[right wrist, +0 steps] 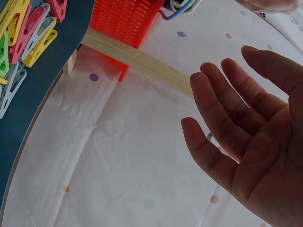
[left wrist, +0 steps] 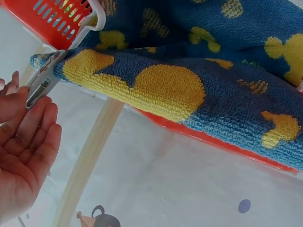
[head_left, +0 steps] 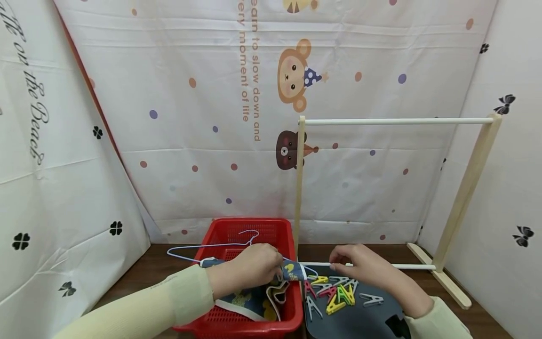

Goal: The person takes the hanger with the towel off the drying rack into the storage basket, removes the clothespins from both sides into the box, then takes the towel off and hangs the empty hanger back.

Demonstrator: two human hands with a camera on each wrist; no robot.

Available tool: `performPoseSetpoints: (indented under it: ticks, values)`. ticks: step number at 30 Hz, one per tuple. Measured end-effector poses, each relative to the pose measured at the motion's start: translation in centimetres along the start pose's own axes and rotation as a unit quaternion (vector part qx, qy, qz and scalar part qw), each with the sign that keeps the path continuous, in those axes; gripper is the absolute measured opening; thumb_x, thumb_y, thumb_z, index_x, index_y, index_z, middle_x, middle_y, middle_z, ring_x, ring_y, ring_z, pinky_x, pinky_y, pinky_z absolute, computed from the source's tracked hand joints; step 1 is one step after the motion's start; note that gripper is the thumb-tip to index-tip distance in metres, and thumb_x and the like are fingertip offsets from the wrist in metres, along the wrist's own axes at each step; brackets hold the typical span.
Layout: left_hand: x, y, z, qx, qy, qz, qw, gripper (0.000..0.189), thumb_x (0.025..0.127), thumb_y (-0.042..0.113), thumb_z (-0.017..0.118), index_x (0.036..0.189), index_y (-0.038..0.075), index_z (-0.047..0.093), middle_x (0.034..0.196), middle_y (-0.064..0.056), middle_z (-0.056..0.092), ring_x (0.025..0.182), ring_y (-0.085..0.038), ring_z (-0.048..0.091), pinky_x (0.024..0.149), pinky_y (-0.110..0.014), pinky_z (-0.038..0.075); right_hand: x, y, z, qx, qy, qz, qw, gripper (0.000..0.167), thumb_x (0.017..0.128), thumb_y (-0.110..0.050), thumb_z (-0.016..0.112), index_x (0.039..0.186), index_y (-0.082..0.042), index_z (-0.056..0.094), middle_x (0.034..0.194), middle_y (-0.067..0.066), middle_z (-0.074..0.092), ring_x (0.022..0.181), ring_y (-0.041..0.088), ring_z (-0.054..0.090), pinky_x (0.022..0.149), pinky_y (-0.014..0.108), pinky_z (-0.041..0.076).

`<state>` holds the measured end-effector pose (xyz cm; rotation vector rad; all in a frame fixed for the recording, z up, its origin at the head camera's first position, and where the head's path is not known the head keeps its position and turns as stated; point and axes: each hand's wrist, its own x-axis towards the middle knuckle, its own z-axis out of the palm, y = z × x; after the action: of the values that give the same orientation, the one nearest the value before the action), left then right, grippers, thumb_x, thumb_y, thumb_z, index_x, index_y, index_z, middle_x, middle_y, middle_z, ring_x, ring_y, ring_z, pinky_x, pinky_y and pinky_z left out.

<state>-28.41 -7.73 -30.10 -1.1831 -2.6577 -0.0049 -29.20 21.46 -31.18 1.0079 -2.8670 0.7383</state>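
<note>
My left hand (head_left: 256,266) is over the red basket (head_left: 296,306), beside a blue towel (head_left: 241,301) with yellow patches and white edging. In the left wrist view that hand pinches a grey clothespin (left wrist: 43,81), whose jaws sit on the folded towel edge (left wrist: 137,90). The towel drapes over a light-blue wire hanger (head_left: 203,246), its hook pointing up and away. My right hand (head_left: 364,266) hovers above colored clothespins (head_left: 335,306), holding nothing; its fingers (right wrist: 215,104) are loosely bent in the right wrist view.
Several yellow, pink, green and grey clothespins lie on a dark grey lid-like surface (head_left: 353,325). A wooden rack with a white top bar (head_left: 398,121) and a low white bar stands behind, on a brown table (head_left: 139,268). Printed sheets (head_left: 237,94) enclose the space.
</note>
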Motion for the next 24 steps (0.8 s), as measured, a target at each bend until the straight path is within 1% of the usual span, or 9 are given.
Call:
performPoseSetpoints:
  ticks: [5, 9, 13, 15, 18, 22, 24]
  values:
    - [-0.08, 0.13, -0.06, 0.015, 0.002, -0.001, 0.9999, 0.011, 0.089, 0.018, 0.078, 0.098, 0.013, 0.082, 0.085, 0.002, 0.078, 0.071, -0.005, 0.062, 0.080, -0.021, 0.061, 0.02, -0.29, -0.24, -0.005, 0.001, 0.005, 1.0000, 0.013, 0.097, -0.026, 0.069, 0.102, -0.014, 0.073, 0.096, -0.007, 0.073, 0.084, 0.000, 0.065, 0.073, 0.025, 0.057]
    - [-0.25, 0.47, -0.06, 0.039, -0.005, -0.001, 0.9992, 0.013, 0.089, 0.020, 0.079, 0.100, 0.015, 0.082, 0.086, 0.002, 0.078, 0.073, -0.006, 0.064, 0.081, -0.022, 0.062, -0.04, -0.33, -0.22, -0.007, 0.004, 0.005, 1.0000, 0.012, 0.097, -0.025, 0.069, 0.101, -0.014, 0.073, 0.095, -0.008, 0.072, 0.083, -0.002, 0.063, 0.072, 0.024, 0.056]
    - [-0.39, 0.59, -0.22, 0.049, -0.011, 0.003, 0.9988, 0.013, 0.088, 0.021, 0.080, 0.100, 0.016, 0.082, 0.086, 0.002, 0.078, 0.073, -0.006, 0.064, 0.081, -0.022, 0.061, -0.17, -0.30, -0.22, -0.004, 0.006, 0.003, 1.0000, 0.013, 0.097, -0.026, 0.069, 0.101, -0.014, 0.073, 0.095, -0.007, 0.073, 0.084, -0.001, 0.064, 0.073, 0.026, 0.057]
    - [-0.44, 0.57, -0.39, 0.047, -0.008, 0.003, 0.9989, 0.012, 0.088, 0.021, 0.080, 0.098, 0.015, 0.082, 0.084, 0.002, 0.078, 0.070, -0.005, 0.062, 0.079, -0.020, 0.061, -0.25, -0.34, -0.26, -0.001, 0.007, 0.001, 1.0000, 0.014, 0.097, -0.026, 0.069, 0.101, -0.014, 0.073, 0.096, -0.007, 0.073, 0.085, 0.000, 0.065, 0.074, 0.029, 0.058]
    - [-0.55, 0.52, -0.60, 0.043, 0.003, 0.006, 0.9990, 0.009, 0.089, 0.020, 0.079, 0.094, 0.014, 0.082, 0.080, 0.002, 0.077, 0.067, -0.004, 0.060, 0.076, -0.019, 0.060, -0.35, -0.39, -0.32, 0.002, 0.007, -0.001, 1.0000, 0.015, 0.098, -0.027, 0.069, 0.102, -0.014, 0.073, 0.096, -0.007, 0.073, 0.085, 0.000, 0.065, 0.074, 0.028, 0.058]
    - [-0.60, 0.53, -0.79, 0.034, 0.015, 0.010, 0.9993, 0.006, 0.089, 0.017, 0.078, 0.090, 0.012, 0.082, 0.077, 0.001, 0.076, 0.064, -0.004, 0.058, 0.073, -0.018, 0.060, -0.43, -0.51, -0.39, 0.003, 0.007, -0.003, 1.0000, 0.016, 0.098, -0.027, 0.069, 0.102, -0.013, 0.073, 0.095, -0.006, 0.073, 0.083, -0.002, 0.064, 0.072, 0.024, 0.056]
    - [-0.63, 0.58, -0.89, 0.030, 0.016, 0.009, 0.9994, 0.006, 0.089, 0.017, 0.078, 0.089, 0.012, 0.082, 0.077, 0.002, 0.076, 0.063, -0.004, 0.056, 0.073, -0.018, 0.059, -0.44, -0.57, -0.41, 0.006, 0.007, -0.005, 1.0000, 0.015, 0.098, -0.026, 0.069, 0.102, -0.012, 0.073, 0.095, -0.006, 0.073, 0.082, -0.003, 0.063, 0.071, 0.024, 0.056]
